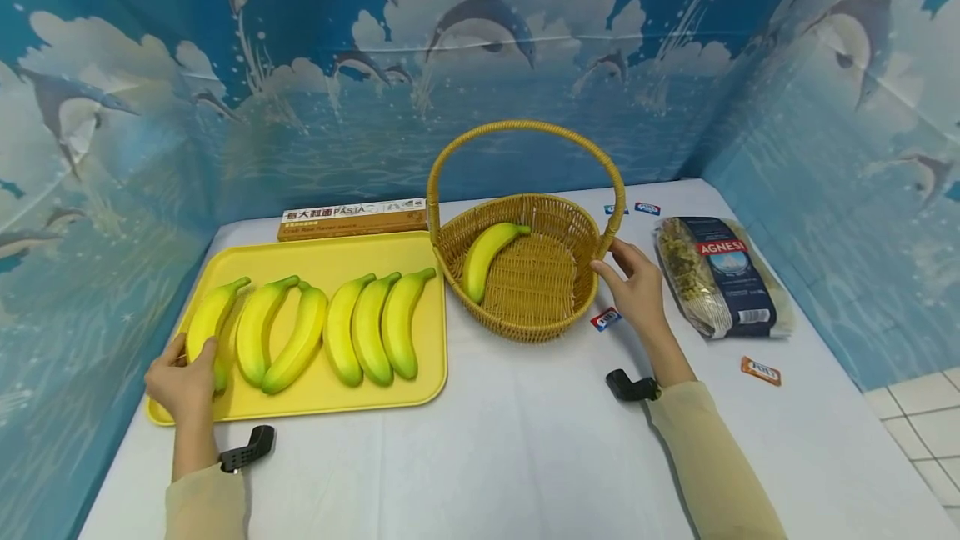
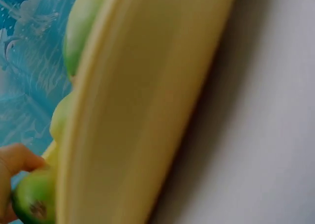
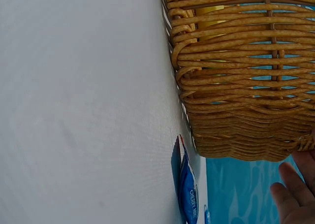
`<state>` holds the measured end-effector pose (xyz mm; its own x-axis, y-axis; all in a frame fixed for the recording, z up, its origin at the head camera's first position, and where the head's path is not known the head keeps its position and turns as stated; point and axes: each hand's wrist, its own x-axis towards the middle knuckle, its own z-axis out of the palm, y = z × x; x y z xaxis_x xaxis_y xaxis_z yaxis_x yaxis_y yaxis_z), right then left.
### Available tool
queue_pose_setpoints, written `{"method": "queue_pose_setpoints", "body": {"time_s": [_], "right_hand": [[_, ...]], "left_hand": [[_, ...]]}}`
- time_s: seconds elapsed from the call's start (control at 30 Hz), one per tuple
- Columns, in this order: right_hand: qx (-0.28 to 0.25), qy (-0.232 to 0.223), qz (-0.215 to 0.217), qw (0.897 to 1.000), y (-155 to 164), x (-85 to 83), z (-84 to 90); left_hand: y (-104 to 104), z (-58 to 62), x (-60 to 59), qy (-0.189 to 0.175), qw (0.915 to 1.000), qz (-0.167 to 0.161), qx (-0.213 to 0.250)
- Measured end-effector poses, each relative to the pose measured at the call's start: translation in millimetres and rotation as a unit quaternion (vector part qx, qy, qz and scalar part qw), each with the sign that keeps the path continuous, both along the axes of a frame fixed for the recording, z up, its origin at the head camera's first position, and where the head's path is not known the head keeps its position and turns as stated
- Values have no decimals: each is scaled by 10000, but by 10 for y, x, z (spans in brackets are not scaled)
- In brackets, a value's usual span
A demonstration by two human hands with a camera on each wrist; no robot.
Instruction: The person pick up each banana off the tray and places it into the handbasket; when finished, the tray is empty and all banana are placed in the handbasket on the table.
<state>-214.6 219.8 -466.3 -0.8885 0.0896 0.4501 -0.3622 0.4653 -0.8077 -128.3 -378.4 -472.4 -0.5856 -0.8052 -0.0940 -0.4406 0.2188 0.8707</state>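
I see the left hand (image 1: 182, 380) grasping the leftmost banana (image 1: 208, 319) between thumb and fingers, near its lower half, at the left end of the yellow tray (image 1: 420, 245). Whether this banana touches the tray, I cannot tell. It should be light and rather firm, I think, with smooth skin that may slip a little and bruise under strong pressure; the thick middle seems the best hold. The right hand (image 1: 641, 288) pinches the wicker basket (image 1: 528, 328) at its rim, by the handle's foot. The basket is probably light and slightly springy.
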Motion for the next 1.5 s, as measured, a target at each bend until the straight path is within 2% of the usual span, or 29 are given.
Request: {"method": "queue_pose_setpoints", "body": {"time_s": [0.1, 0.2, 0.3, 0.37, 0.47, 0.6, 0.8, 0.93, 1.07, 1.27, 1.4, 1.5], "right_hand": [[-21, -59, 6, 10000, 6, -2, 3], [-34, -95, 11, 9999, 10, 7, 7], [-39, -136, -25, 9999, 9, 17, 15], [-66, -152, -35, 9999, 7, 16, 19], [-92, -199, -21, 9998, 5, 9, 17], [-106, -287, -15, 9995, -3, 6, 16], [-165, -320, -74, 9993, -5, 17, 34], [-221, -228, -8, 9995, -1, 9, 29], [-239, -180, 33, 9995, 0, 3, 16], [-168, -194, -2, 9997, 7, -9, 12], [-143, -273, -40, 9995, 13, -7, 2], [-168, -328, -45, 9993, 15, -11, -9]], "left_hand": [[78, 146, 23, 267, 9994, 114, 180], [222, 311, 36, 658, 9978, -3, 88], [430, 479, 40, 1123, 9927, -297, -335], [594, 585, 45, 1423, 9860, -560, -657], [850, 705, 54, 1904, 9696, -1014, -1154], [1222, 816, 34, 2436, 9434, -1760, -1402], [1873, 917, -100, 2749, 8987, -3065, -1511], [2308, 940, -259, 2702, 8720, -3749, -1613], [2710, 906, -462, 2559, 8559, -4185, -1638], [3165, 748, -799, 2230, 8489, -4458, -1757], [3348, 578, -976, 1942, 8445, -4604, -1929], [3424, 461, -1057, 1696, 8428, -4688, -2028]]}}
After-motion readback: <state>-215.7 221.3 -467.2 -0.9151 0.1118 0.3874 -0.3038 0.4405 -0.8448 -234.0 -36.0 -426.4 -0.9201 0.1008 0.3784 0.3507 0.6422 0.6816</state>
